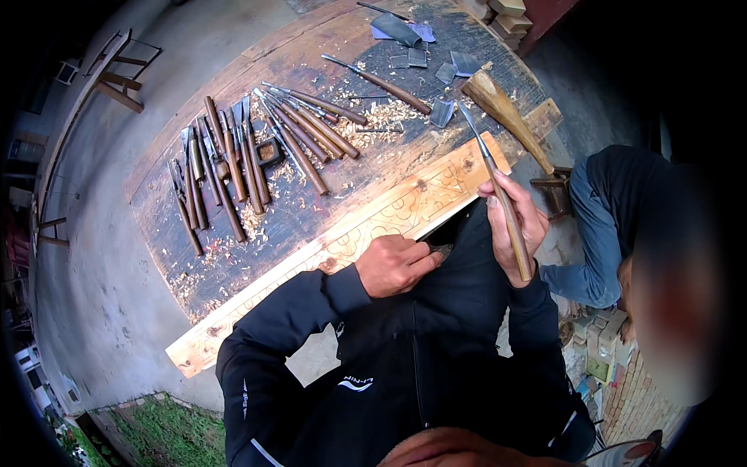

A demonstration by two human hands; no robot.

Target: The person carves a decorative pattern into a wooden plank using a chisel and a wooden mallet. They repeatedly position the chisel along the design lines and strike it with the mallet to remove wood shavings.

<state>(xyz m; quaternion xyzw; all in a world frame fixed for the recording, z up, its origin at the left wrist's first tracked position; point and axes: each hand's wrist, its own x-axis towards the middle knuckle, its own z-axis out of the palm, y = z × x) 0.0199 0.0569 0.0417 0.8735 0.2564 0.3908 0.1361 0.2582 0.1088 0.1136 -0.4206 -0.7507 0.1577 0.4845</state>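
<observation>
My right hand (517,226) is closed around the wooden handle of a carving chisel (507,210), near the board's right end. The chisel's metal blade points up and away from me. My left hand (395,266) is curled closed at the near edge of a long pale wooden board (424,191); what its fingers hold, if anything, is hidden. Curving pattern lines cover the board, which lies slanted along the near side of the worktable. Just beyond the board's right end lies a wooden mallet (506,113), its thick head away from me.
Several wooden-handled chisels (299,132) lie fanned on the worktable (443,47), around a small dark box (269,152). Wood shavings are scattered among them. Another chisel (381,82) and pieces of sandpaper (397,29) lie farther back. A seated person (595,226) is close on the right.
</observation>
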